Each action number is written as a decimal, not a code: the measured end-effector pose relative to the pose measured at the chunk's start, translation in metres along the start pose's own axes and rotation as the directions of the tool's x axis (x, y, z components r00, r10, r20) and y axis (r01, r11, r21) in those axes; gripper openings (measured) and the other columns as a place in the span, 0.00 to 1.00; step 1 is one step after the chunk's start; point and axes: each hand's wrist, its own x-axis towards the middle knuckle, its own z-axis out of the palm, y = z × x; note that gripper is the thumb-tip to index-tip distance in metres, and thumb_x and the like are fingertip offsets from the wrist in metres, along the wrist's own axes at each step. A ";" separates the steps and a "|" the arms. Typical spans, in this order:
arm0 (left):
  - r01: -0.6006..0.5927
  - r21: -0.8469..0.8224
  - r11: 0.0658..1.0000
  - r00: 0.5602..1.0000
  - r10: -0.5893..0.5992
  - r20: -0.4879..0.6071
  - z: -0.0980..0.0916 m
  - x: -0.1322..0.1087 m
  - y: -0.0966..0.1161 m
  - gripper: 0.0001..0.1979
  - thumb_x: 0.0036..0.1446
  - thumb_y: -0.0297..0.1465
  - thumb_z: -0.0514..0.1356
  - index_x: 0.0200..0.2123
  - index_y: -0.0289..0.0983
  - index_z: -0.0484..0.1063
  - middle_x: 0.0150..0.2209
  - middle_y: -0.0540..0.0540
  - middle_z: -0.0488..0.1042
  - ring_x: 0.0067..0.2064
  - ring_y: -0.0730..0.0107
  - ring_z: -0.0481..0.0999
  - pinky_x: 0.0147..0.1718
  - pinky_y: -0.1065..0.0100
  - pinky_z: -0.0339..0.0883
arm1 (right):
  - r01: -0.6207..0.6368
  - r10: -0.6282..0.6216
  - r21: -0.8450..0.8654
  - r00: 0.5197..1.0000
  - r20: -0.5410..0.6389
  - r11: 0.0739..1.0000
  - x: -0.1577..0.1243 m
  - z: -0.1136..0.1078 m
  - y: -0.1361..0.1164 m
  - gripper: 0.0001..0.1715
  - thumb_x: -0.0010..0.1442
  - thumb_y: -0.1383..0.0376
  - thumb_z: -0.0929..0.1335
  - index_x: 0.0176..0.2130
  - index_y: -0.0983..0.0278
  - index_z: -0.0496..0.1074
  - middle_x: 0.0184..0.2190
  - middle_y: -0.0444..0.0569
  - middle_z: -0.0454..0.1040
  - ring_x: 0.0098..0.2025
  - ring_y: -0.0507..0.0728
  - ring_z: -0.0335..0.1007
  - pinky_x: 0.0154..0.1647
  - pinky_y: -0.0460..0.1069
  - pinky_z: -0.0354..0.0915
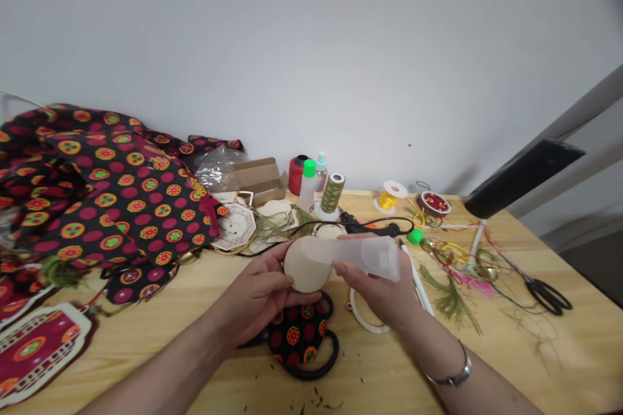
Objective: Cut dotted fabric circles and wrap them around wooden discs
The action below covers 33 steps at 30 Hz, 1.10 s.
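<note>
My left hand grips a plain round wooden disc by its edge, thumb on the near face. In my right hand is a translucent plastic squeeze bottle, tilted so its narrow end points left over the disc. Whether the tip touches the disc I cannot tell. Below the disc, a piece of black floral fabric lies on top of scissors with black handles. A pale ring rests on the table, partly behind my right hand.
Patterned cloth is heaped at the left. At the back stand a green-capped bottle, an olive thread spool and a yellow thread spool. A loose green cap and black-handled scissors lie to the right on the wooden table.
</note>
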 end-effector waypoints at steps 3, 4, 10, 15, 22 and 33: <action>0.010 0.014 1.000 1.000 -0.010 -0.002 0.002 -0.001 -0.001 0.25 0.47 0.16 0.59 0.49 0.39 0.73 0.45 0.41 0.76 0.42 0.61 0.77 0.42 0.54 0.74 | -0.006 0.006 -0.026 1.000 0.019 1.000 -0.003 0.002 0.002 0.16 0.44 0.61 0.75 0.34 0.65 0.74 0.25 0.48 0.79 0.24 0.55 0.73 0.21 0.46 0.71; 0.014 0.019 1.000 1.000 -0.014 -0.004 0.003 -0.001 -0.001 0.25 0.47 0.16 0.59 0.49 0.39 0.73 0.45 0.41 0.76 0.42 0.61 0.76 0.43 0.54 0.73 | -0.007 0.008 -0.032 1.000 0.030 0.999 -0.004 0.002 0.003 0.17 0.44 0.61 0.75 0.35 0.65 0.75 0.25 0.48 0.79 0.23 0.54 0.73 0.22 0.46 0.71; 0.012 0.033 0.999 1.000 -0.013 0.022 0.002 -0.001 -0.004 0.26 0.46 0.16 0.59 0.50 0.39 0.72 0.47 0.41 0.75 0.44 0.59 0.75 0.46 0.50 0.71 | -0.001 0.005 -0.050 0.998 0.067 0.999 -0.008 0.004 0.009 0.19 0.44 0.61 0.76 0.37 0.63 0.76 0.31 0.51 0.79 0.28 0.57 0.75 0.26 0.48 0.73; 0.015 0.045 0.999 0.999 -0.017 0.037 0.004 -0.002 -0.006 0.26 0.47 0.16 0.58 0.50 0.39 0.72 0.48 0.41 0.74 0.45 0.59 0.74 0.46 0.50 0.70 | 0.031 -0.027 -0.074 0.998 0.059 0.997 -0.008 0.005 0.009 0.18 0.44 0.60 0.76 0.37 0.63 0.76 0.31 0.51 0.79 0.28 0.57 0.75 0.27 0.48 0.73; 0.016 0.036 0.999 0.999 -0.018 0.039 0.007 -0.002 -0.002 0.26 0.46 0.16 0.59 0.50 0.39 0.73 0.49 0.41 0.73 0.44 0.61 0.74 0.44 0.53 0.73 | 0.020 -0.023 -0.073 0.999 -0.042 0.997 0.000 0.001 0.004 0.15 0.47 0.60 0.74 0.35 0.65 0.74 0.26 0.49 0.79 0.24 0.56 0.74 0.24 0.48 0.73; 0.024 0.012 1.000 0.996 -0.025 0.087 0.002 -0.002 -0.002 0.28 0.43 0.15 0.57 0.50 0.37 0.73 0.47 0.41 0.74 0.45 0.60 0.74 0.45 0.52 0.71 | -0.012 0.011 -0.023 1.000 -0.020 1.000 -0.001 0.003 0.001 0.16 0.45 0.58 0.74 0.33 0.65 0.74 0.24 0.49 0.78 0.22 0.55 0.73 0.22 0.47 0.72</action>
